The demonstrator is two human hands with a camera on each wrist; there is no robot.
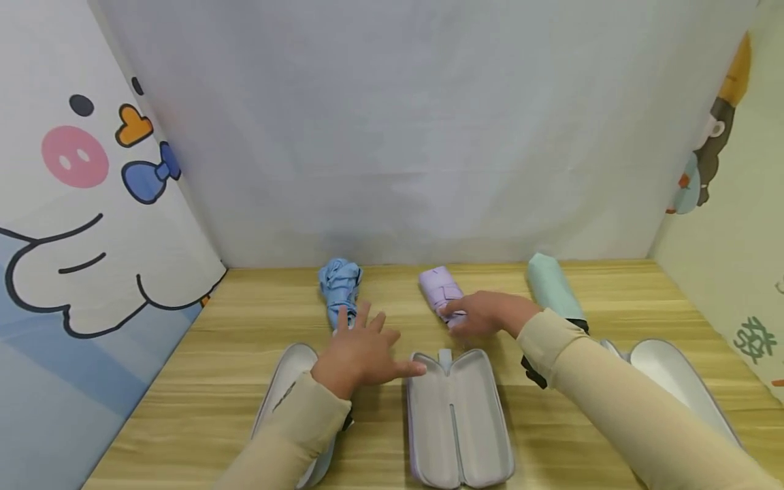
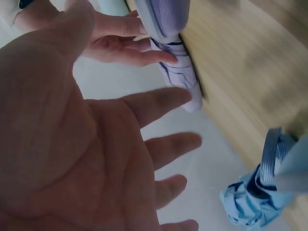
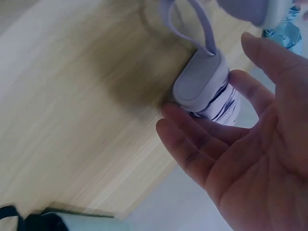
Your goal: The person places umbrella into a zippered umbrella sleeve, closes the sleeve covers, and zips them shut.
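A folded lilac umbrella point(image 1: 436, 284) lies on the table; its flat handle end and wrist loop face the right wrist view. My right hand point(image 1: 484, 313) is at that umbrella, with bent fingers point(image 3: 248, 89) on both sides of its handle end. In the right wrist view the thumb stands apart from it. My left hand point(image 1: 364, 350) hovers palm down with fingers spread, holding nothing. Beyond its fingertips is a crumpled blue folding umbrella point(image 1: 339, 282). An unzipped case point(image 1: 453, 422) with a pale lining and lilac outside lies between the forearms.
A mint folding umbrella point(image 1: 554, 286) with a black handle end lies at the back right, partly behind the right sleeve. Open cases stand at the left point(image 1: 284, 374) and right point(image 1: 667, 374), each partly covered by a forearm. A pale cloth wall point(image 1: 429, 136) borders the table's back edge.
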